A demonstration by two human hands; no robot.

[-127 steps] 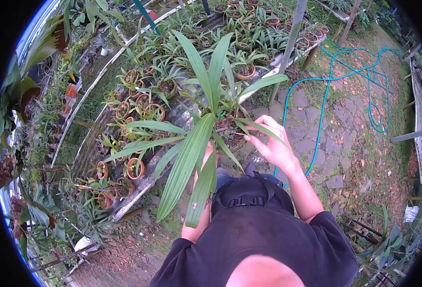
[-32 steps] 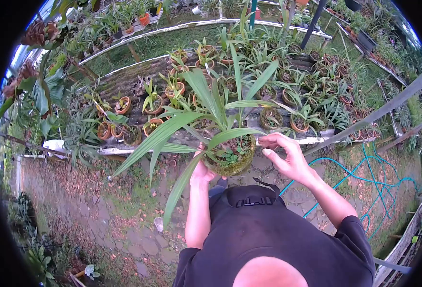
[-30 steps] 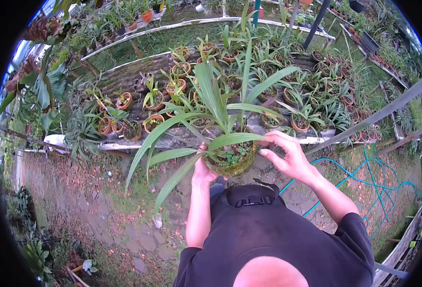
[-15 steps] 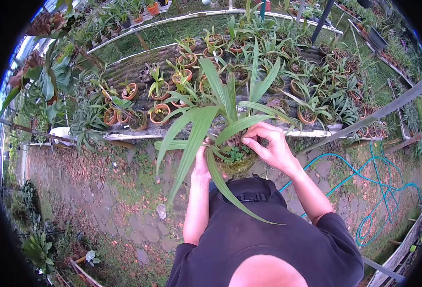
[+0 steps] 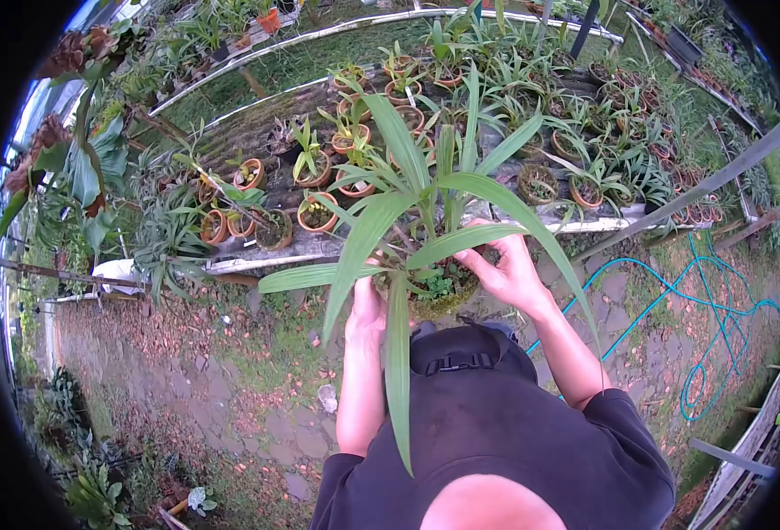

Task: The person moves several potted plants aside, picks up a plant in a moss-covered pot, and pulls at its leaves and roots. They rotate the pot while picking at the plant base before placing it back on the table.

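Several long ribbed leaves, mossy rounded pot, left grip cupping it, right grip half-curled, hold unclear

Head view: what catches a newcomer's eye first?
Probably the big long-leaved plant mid-frame, its mossy pot in the left hand, the right hand near its base. Beyond it, small potted plants crowd a weathered bench. At right, a turquoise hose lies in loops.

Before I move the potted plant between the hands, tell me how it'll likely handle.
Its long leaves arch and droop, so they would probably flop and sway. They spread far wider than the mossy pot, so it may be top-heavy and tip. The moss could make its side slippery.
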